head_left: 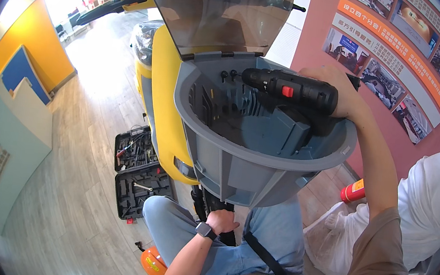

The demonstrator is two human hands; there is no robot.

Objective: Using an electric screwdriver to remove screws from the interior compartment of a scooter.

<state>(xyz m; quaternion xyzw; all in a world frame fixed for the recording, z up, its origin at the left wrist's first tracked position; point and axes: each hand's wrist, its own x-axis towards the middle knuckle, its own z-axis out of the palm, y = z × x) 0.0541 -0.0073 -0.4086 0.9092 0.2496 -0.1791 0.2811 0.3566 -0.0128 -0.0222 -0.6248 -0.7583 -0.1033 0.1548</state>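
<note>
The right hand (339, 88) grips the black drill (292, 89) over the grey basket (261, 159), nose toward its hinge-side wall (206, 73); the left hand (224, 222) lies curled below, hold unclear; the basket appears mounted, the drill work unfinished

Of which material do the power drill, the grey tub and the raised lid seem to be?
Power drill: probably hard black plastic, satin, by its soft highlights; its red switch looks like plastic too.
Grey tub: likely moulded plastic, rather matte, by its ribbed shape.
Raised lid: tinted, glossy, see-through sheet with reflections; likely plastic, though possibly glass.
</note>
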